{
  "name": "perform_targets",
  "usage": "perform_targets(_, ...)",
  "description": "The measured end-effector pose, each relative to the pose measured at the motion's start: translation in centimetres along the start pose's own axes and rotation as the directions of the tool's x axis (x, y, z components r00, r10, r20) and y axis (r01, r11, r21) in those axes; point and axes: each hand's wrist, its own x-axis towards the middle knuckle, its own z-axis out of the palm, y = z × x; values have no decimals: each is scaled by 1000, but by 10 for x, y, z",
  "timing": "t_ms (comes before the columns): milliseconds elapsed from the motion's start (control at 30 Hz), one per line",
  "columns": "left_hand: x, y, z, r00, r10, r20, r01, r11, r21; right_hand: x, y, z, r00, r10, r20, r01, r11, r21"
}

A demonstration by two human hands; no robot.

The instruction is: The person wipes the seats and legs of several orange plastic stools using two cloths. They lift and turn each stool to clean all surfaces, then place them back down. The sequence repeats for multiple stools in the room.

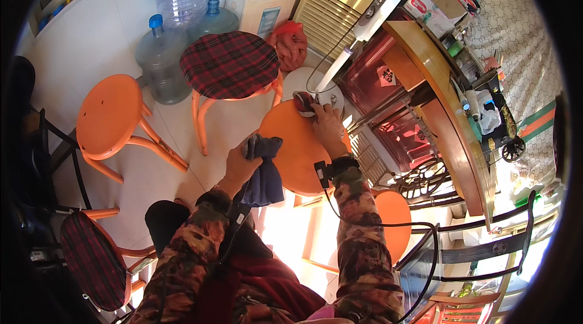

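Note:
My left hand [240, 167] grips a bunched dark blue cloth [264, 183], which hangs down beside an orange round stool [291, 151]. At the far edge of that stool, my right hand [329, 126] has its fingers on a small crumpled dark red and whitish cloth [303, 102]. The stool's seat looks smooth and partly lies under my right forearm. Just past the cloth is the round pale base [303, 79] of a standing fan, whose white pole [334, 69] rises beyond my right hand.
A stool with a red plaid cover [231, 65] and a bare orange stool [109, 116] stand left. Large water bottles [163, 64] line the wall. To the right are a wooden sewing-machine table [451, 119] and a black-framed chair [483, 251]. A cable [401, 224] trails from my right wrist.

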Motion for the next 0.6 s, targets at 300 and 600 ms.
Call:
perform_targets(300,-8,14,-5,992,98,-75,-84,981,177,-164,-41,-65,1000,-12,0,12,1000,-27)
perform_targets(600,25,105,10,827,506,-244,-350,804,481,-170,-22,-113,984,160,-84,-141,970,201)
